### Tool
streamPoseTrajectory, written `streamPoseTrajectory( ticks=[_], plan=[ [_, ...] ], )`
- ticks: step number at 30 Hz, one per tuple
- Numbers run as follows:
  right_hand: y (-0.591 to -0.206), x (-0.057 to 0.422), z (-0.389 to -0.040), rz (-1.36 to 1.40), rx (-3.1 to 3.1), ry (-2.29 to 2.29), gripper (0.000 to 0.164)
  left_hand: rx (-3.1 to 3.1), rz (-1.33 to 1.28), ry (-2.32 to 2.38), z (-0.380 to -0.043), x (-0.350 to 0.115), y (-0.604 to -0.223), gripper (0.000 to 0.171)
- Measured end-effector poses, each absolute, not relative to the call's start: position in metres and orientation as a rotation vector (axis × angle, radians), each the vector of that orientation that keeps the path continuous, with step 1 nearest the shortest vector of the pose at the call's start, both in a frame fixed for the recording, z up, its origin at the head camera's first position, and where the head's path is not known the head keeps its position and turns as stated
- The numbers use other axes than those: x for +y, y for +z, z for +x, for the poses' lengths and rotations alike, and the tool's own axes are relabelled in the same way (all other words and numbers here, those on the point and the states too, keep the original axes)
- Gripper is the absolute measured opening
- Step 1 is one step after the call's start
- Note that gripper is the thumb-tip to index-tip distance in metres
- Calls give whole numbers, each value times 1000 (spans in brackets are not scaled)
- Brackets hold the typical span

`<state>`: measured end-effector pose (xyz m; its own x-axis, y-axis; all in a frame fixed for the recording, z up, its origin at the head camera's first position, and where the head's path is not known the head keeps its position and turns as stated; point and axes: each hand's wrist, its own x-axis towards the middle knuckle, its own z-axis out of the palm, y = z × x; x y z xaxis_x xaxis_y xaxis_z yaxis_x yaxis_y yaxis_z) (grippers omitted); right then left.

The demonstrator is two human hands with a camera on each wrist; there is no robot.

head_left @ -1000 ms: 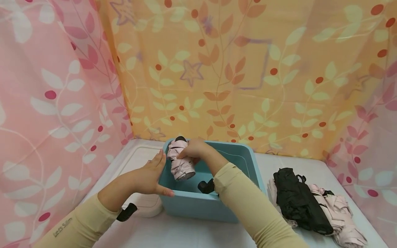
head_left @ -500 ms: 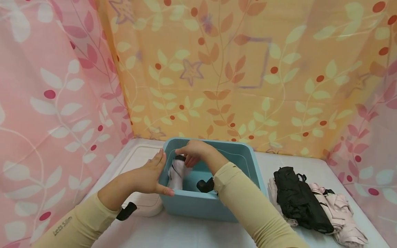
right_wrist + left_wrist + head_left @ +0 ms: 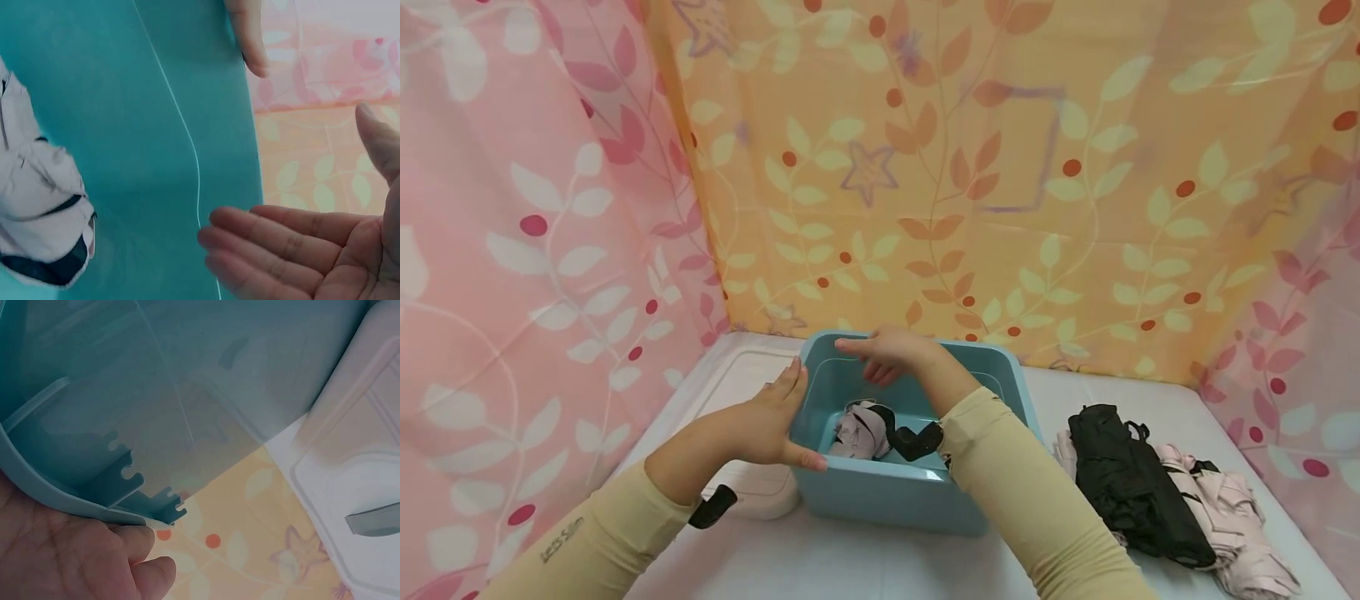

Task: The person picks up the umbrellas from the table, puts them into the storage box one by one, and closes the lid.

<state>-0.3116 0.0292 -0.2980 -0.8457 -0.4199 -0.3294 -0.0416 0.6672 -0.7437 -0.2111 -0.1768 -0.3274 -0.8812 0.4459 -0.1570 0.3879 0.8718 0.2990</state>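
Note:
A pale pink folded umbrella [image 3: 859,432] with dark trim lies inside the blue plastic bin [image 3: 887,498], at its left part; the right wrist's black camera partly hides it in the head view. My right hand [image 3: 895,354] hovers over the bin's back left, holding nothing, its fingers extended and apart from the umbrella. In the right wrist view the palm [image 3: 350,262] shows bare. My left hand [image 3: 756,427] rests against the bin's left front corner, fingers straight along the left side and thumb [image 3: 805,457] on the front rim.
Right of the bin, a black folded umbrella [image 3: 1131,483] lies over and beside several pale pink folded umbrellas [image 3: 1236,517] on the white table [image 3: 850,567]. A whitish lid [image 3: 737,383] lies flat to the left. Patterned curtains [image 3: 955,183] enclose the back and sides.
My right hand lowered the pink umbrella into the bin and let it go, then rose slightly. The umbrella now lies lower in the bin. The left hand stayed on the rim.

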Motion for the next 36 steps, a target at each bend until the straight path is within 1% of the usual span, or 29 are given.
streamPoseTrajectory(
  ticks=[8,16,25,27,31,36],
  plan=[
    [-295,42,-313,-389,2459,-951,70,2814,610,388,-212,-176,-328,133],
    [-287,60,-312,-459,2404,-1008,53,2815,620,399,-211,-174,-328,133],
    [-277,85,-309,-539,2386,-1092,48,2813,621,422,-209,-173,-325,131],
    [-273,91,-306,-546,2387,-1136,47,2814,621,420,-209,-174,-325,131],
    [-265,105,-301,-565,2382,-1201,49,2817,615,398,-210,-173,-327,132],
    [-258,128,-293,-632,2412,-1204,44,2826,610,383,-211,-173,-330,133]
  ],
)
